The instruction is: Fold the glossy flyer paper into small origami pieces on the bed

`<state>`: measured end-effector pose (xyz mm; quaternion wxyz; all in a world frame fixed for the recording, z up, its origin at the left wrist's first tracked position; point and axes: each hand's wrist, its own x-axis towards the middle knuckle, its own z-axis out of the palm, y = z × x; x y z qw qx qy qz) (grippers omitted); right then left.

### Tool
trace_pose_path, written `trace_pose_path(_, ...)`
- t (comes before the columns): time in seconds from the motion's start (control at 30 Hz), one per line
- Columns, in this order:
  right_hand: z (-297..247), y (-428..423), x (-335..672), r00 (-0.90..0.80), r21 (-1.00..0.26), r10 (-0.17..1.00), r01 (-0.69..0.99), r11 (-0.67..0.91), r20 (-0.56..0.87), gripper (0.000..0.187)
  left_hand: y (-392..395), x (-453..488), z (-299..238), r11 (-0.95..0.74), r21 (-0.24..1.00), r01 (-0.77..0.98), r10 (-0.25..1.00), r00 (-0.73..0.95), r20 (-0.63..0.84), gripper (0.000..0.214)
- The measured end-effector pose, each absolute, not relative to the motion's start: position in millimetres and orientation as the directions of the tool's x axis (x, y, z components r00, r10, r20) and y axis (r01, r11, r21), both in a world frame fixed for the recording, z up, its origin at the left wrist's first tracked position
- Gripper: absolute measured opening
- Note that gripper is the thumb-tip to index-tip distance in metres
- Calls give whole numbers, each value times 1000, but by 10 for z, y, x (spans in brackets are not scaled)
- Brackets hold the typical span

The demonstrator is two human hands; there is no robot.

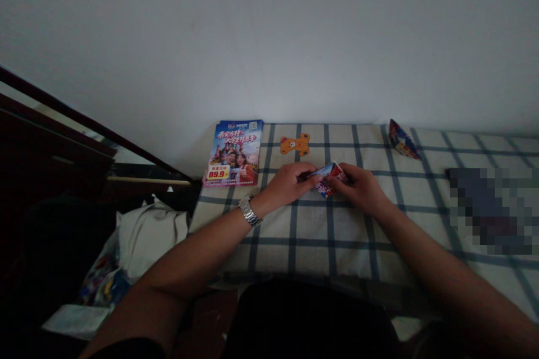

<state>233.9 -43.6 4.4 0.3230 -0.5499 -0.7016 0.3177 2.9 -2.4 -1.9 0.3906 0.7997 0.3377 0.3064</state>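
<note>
Between my two hands is a small folded paper flyer [326, 186], printed in blue, red and white. My left hand [293, 180], with a metal watch [250, 211] on its wrist, pinches the flyer's left edge. On the opposite side, the thumb and fingers of my right hand [359, 184] close on it. To the left lies a stack of flat flyers [233, 154] with the same kind of colours. Another folded flyer [403, 141] stands near the wall at the right.
A checked cloth [311, 230] covers the surface, with an orange bear picture [295, 145] on it. A pixelated dark object [490, 210] lies at the right. White bags [147, 230] sit low at the left, beside dark wooden furniture [46, 140]. The wall [269, 39] rises behind.
</note>
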Motion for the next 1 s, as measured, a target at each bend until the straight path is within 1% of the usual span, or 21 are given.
trace_pose_path(0.2, 49, -420, 2367, -136, -829, 984, 533, 172, 117, 32, -5, 25, -10, -434, 858, 276, 792, 570, 217, 40)
trace_pose_path(0.5, 62, -403, 2379, -96, -854, 986, 492, 168, 138, 29, 11, 13, -29, -358, 914, 192, 796, 574, 192, 44)
trace_pose_path(0.73, 68, -393, 2387, -88, -846, 987, 508, 163, 137, 31, 53, 13, -78, -309, 942, 131, 824, 531, 197, 37)
trace_pose_path(1.0, 81, -402, 2376, -96, -851, 986, 499, 165, 135, 30, 61, 6, -62, -361, 923, 137, 814, 528, 240, 35)
